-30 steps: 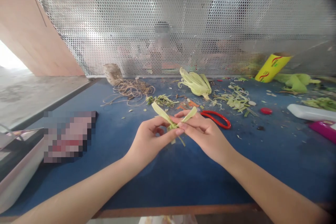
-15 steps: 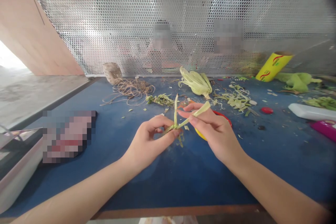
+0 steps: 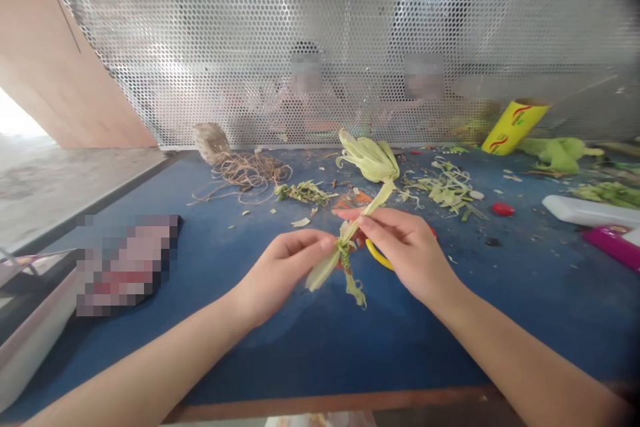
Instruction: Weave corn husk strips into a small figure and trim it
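Over the middle of the blue table, my left hand [image 3: 295, 263] pinches pale green corn husk strips [image 3: 323, 271] between thumb and fingertips. My right hand [image 3: 405, 247] is closed on another husk strip [image 3: 377, 200], which slants up and right past the fingers. Between the hands the strips meet in a knotted or braided green piece [image 3: 345, 253], and its frayed end [image 3: 356, 292] hangs down. Under my right hand lies a curved yellow and red thing [image 3: 379, 255], partly hidden. Just beyond the fingertips sits a pale bundle of corn husk [image 3: 370, 159].
Tangled brown twine [image 3: 253, 173] lies at the back left by a rough block [image 3: 210, 140]. Husk scraps [image 3: 445, 187] are scattered behind the hands. A yellow tube [image 3: 515, 127] leans against the perforated metal screen [image 3: 350, 27]; people sit beyond it. A phone-like pixelated object [image 3: 133, 260] lies left.
My left hand has turned and shifted its pinch; a strip that stood upright now points down-left beneath its fingers. The knotted piece now shows more fully between the hands, its frayed end hanging lower.
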Action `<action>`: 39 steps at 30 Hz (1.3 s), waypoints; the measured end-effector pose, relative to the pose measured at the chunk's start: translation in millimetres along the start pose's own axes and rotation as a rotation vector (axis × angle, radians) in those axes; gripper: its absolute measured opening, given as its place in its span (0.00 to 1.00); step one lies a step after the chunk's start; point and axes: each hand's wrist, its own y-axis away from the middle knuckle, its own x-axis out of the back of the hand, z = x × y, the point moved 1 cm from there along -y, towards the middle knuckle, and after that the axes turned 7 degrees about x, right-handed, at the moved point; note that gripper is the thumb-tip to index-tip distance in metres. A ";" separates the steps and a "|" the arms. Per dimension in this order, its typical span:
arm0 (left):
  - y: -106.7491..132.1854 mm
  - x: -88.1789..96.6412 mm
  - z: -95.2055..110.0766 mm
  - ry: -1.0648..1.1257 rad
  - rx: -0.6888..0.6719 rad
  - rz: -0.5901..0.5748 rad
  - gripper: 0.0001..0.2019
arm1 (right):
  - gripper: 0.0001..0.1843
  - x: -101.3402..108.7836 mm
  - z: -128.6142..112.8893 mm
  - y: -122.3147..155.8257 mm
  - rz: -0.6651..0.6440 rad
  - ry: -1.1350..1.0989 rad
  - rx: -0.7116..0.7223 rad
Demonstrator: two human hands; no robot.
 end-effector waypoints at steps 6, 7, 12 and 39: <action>1.7 4.6 7.0 -0.311 -0.231 0.259 0.05 | 0.15 -7.3 8.2 -0.7 -0.014 -0.100 -0.093; 2.3 5.4 7.4 -0.342 -0.250 0.290 0.04 | 0.15 -9.9 8.3 0.5 -0.059 -0.079 -0.111; 4.9 6.3 2.9 -0.603 -0.303 0.388 0.05 | 0.08 -18.3 1.7 4.8 -0.130 0.102 -0.043; 13.0 3.2 1.2 -1.098 -0.741 0.387 0.06 | 0.07 -10.3 16.9 -2.1 -0.008 -0.129 -0.219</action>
